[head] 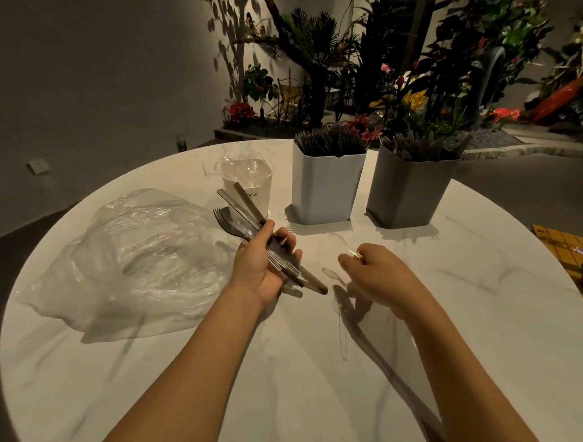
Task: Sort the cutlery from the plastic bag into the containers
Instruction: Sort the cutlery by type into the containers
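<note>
Left hand (264, 269) grips cutlery bundle (246, 219), right hand (378, 278) pinches clear utensil (354, 253)

Left hand is clenched round forks and knives, in front-left of the white container (325, 185). Right hand sits in front of that container, fingers curled on the thin clear piece. Clear container (245, 182) stands left of it, grey container (408, 189) right. Plastic bag (131, 257) lies well left on the worktop (277, 370).

- Tall square plastic holders, three: clear container (248, 185), white container (323, 188), grey container (408, 196).
- Crumpled clear plastic bag (131, 257): one.
- Clear plastic utensils (342, 336) outside the bundle: at least two.
- Bundle of grey and clear cutlery (247, 215): one; pieces uncountable.
</note>
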Action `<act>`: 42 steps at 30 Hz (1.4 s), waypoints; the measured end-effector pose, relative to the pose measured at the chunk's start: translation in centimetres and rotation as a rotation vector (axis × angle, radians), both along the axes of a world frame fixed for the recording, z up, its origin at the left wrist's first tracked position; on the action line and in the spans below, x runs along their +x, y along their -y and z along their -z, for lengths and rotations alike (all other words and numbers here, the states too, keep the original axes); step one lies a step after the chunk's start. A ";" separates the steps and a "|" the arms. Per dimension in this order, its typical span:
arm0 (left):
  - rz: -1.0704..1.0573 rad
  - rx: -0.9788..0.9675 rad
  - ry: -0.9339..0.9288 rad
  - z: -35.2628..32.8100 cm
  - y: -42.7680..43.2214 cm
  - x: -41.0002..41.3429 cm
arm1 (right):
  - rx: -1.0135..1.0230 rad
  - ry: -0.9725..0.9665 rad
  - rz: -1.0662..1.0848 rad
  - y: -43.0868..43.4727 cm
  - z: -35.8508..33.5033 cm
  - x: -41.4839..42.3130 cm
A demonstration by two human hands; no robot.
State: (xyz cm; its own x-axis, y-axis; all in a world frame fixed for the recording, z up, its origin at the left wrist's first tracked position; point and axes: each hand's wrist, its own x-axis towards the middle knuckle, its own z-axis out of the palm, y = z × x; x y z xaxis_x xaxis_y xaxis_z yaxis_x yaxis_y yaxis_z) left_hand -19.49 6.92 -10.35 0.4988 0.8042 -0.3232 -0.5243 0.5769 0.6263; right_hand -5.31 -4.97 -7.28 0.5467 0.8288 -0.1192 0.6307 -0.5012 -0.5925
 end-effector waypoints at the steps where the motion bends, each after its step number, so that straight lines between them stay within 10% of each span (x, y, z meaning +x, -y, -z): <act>1: 0.003 -0.001 0.003 0.1 0.0 0.0 | -0.040 0.045 -0.009 0.3 -0.2 0.3; 21: 0.006 0.033 0.010 -0.3 0.4 -0.2 | -0.362 0.188 -0.240 1.5 -0.6 -1.1; 31: 0.061 0.096 -0.001 -0.5 1.5 0.6 | 0.255 -0.082 -0.241 0.7 -1.4 -3.4; 42: 0.129 0.127 0.067 0.1 1.9 0.9 | 0.412 -0.015 -0.238 -0.8 0.2 -5.6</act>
State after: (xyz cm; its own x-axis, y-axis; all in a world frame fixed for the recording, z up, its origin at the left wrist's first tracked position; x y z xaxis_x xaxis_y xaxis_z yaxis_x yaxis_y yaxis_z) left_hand -18.62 4.98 -10.45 0.6175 0.7644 -0.1856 -0.4940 0.5605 0.6647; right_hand -10.92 -4.13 -7.51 0.3368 0.9105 0.2399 0.6895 -0.0650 -0.7214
